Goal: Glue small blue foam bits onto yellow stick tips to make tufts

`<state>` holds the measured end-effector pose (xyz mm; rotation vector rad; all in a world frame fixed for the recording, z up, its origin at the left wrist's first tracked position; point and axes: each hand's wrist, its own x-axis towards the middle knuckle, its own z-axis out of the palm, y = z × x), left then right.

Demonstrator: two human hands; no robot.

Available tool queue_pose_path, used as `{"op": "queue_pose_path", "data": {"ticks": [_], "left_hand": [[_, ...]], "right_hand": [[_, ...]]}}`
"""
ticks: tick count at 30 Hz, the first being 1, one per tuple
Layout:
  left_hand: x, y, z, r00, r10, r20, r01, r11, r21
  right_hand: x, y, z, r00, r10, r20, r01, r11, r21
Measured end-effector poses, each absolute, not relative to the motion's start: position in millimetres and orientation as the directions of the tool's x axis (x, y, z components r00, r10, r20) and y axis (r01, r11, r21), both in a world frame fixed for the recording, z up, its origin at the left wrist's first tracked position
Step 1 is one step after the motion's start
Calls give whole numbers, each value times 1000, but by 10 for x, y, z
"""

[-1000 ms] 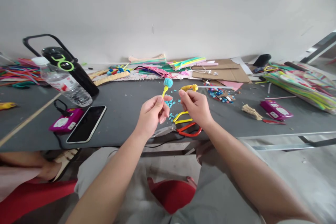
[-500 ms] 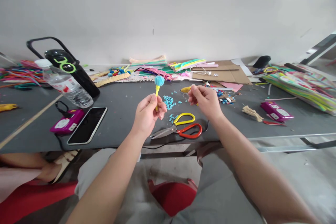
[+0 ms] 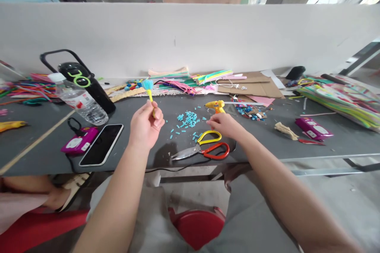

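On the left, my left hand (image 3: pixel 147 124) is closed around the yellow stem of a fuzzy craft flower (image 3: pixel 147 85). Its light-blue head points up above my fingers. My right hand (image 3: pixel 225 124) is low over the table, palm down, fingers drawn together; whatever they may hold is hidden. Just behind it lies a yellow glue gun (image 3: pixel 216 105) with a clear stick in its back; its handle is partly covered by the hand. Small blue cut pieces (image 3: pixel 188 119) lie scattered to the left of that hand. Scissors (image 3: pixel 204 150) with one yellow and one red handle rest in front.
To the left are a phone (image 3: pixel 101 145), a purple packet (image 3: pixel 79 140), a water bottle (image 3: pixel 80 101) and a black flask (image 3: pixel 94 95). Cardboard (image 3: pixel 253 87) and pipe cleaners (image 3: pixel 212 76) line the back. Another purple packet (image 3: pixel 314 128) lies right. Another person's foot (image 3: pixel 71 191) shows lower left.
My left hand has moved left and slightly down with the flower. My right hand has dropped toward the table, uncovering more of the glue gun. The view has shifted slightly.
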<state>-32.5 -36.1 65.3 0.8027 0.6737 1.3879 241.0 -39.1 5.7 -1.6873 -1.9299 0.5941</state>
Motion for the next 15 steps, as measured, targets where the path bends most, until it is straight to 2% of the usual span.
{"op": "queue_pose_path", "data": {"ticks": [4,8,11,15], "left_hand": [[-347,-340,641,86,995,57,-553,0,833],[-194,-396,558,146,989,32,-482,43,875],[-44,-469,487,210,978,4,-454,93,886],[116,-588,429,307,951,-24,-460,170,872]], "right_hand": [[2359,-370,41,-122,991,55,755,129,-643],[2274,-347,41,-75,968,241,678,226,-699],[2182,-383,74,-99,941,324,520,326,-789],[2066,-533,194,-148,952,267,260,299,-918]]}}
